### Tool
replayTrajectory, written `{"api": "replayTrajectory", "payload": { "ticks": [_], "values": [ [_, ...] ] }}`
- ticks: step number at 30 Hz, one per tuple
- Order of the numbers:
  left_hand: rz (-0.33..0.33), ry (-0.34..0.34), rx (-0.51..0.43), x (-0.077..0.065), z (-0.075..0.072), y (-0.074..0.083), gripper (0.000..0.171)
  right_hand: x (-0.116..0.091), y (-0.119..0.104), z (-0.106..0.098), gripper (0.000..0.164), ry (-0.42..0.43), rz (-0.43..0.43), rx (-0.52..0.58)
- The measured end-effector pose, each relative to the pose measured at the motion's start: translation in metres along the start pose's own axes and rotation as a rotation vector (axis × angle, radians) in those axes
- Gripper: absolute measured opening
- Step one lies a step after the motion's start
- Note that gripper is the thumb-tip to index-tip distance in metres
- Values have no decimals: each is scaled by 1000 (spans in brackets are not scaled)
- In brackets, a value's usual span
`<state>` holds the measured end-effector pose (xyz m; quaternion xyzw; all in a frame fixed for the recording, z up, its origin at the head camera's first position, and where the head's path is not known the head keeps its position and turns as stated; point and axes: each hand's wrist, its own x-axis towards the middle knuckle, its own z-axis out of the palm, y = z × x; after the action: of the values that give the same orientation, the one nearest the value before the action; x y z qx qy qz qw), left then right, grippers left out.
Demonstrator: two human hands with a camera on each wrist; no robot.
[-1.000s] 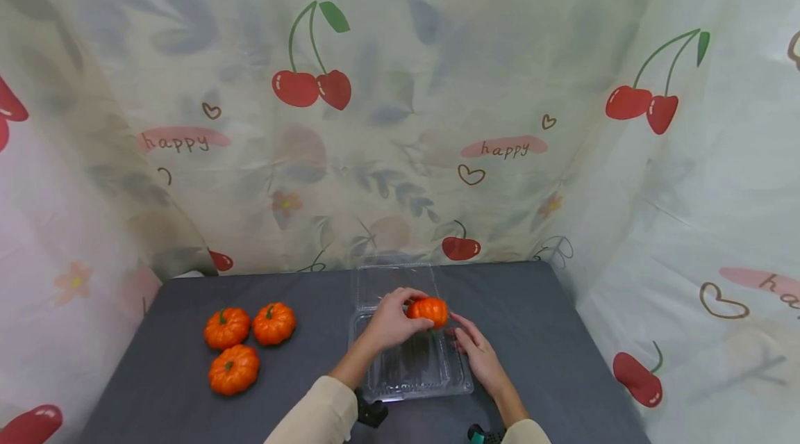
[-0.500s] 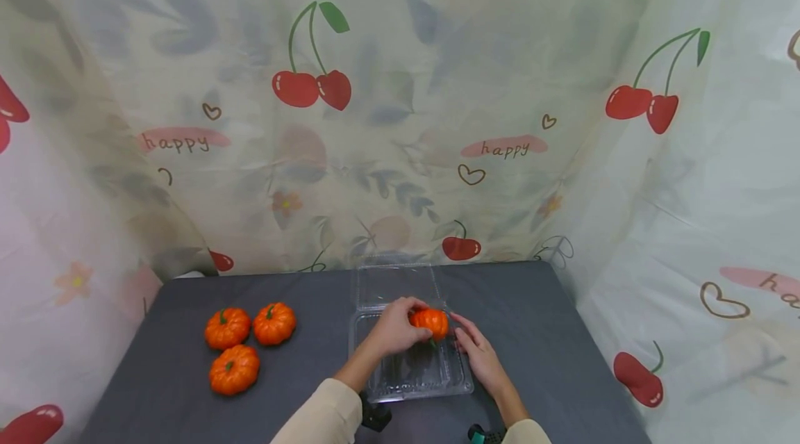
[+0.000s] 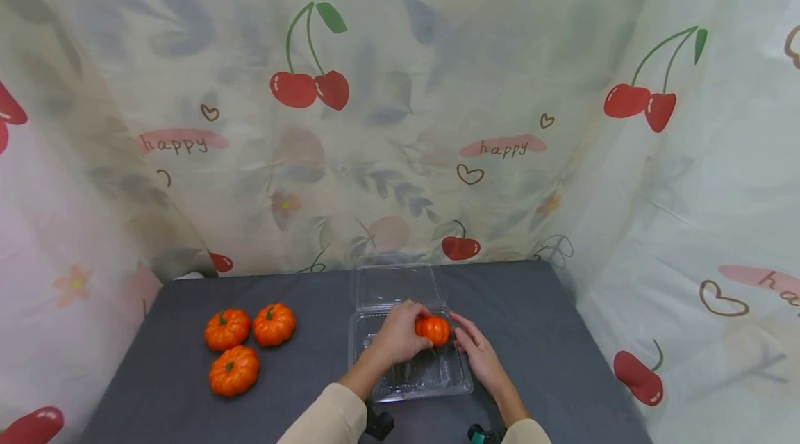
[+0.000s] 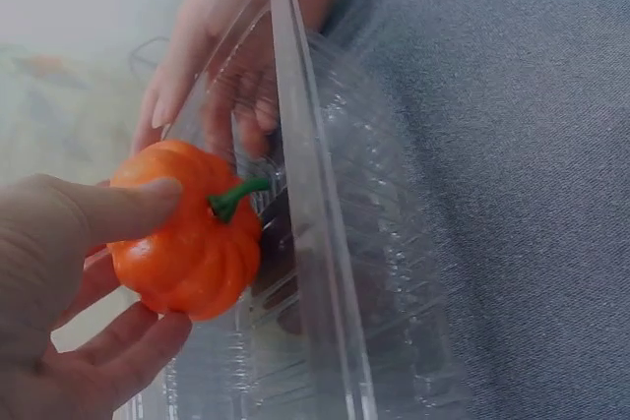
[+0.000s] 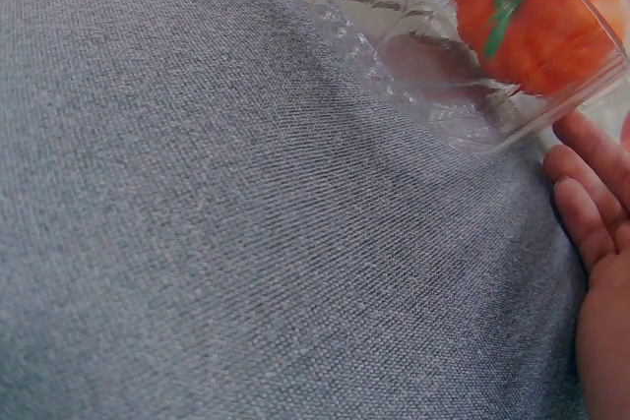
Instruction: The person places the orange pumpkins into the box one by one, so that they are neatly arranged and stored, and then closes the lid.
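Observation:
A small orange pumpkin (image 3: 435, 331) with a green stem is pinched between the thumb and fingers of my left hand (image 3: 400, 334). It is low in the back right part of a clear plastic clamshell box (image 3: 425, 396), whose lid (image 3: 396, 288) lies back, away from me. In the left wrist view the pumpkin (image 4: 182, 253) is tipped, its stem pointing sideways toward the box wall. My right hand (image 3: 485, 358) is at the box's right side, fingers extended along the rim. Through the clear wall, the right wrist view shows the pumpkin (image 5: 541, 27) just above those fingertips.
Three more orange pumpkins stand in a cluster on the left of the dark grey table (image 3: 312, 381): one at the back left (image 3: 227, 329), one at the back right (image 3: 273, 324), one in front (image 3: 234, 371). Patterned curtains (image 3: 387, 117) enclose the table's back and sides.
My left hand has lowered the pumpkin toward me, down into the box's back right part. The right hand has stayed at the box's side.

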<state>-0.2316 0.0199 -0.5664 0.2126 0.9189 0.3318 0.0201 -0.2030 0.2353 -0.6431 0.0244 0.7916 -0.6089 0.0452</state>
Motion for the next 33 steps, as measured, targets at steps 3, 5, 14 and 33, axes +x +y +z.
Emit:
{"api": "replayTrajectory", "payload": {
  "ticks": [3, 5, 14, 33],
  "values": [
    [6, -2, -4, 0, -1, 0, 44, 1, -1, 1, 43, 6, 3, 15],
    [12, -2, -9, 0, -1, 0, 46, 1, -2, 2, 41, 17, 13, 20],
    [34, 24, 19, -3, 2, 0, 51, 1, 0, 0, 45, -1, 0, 29],
    [-7, 3, 119, -7, 4, 10, 61, 2, 3, 1, 43, 11, 0, 19]
  ]
}}
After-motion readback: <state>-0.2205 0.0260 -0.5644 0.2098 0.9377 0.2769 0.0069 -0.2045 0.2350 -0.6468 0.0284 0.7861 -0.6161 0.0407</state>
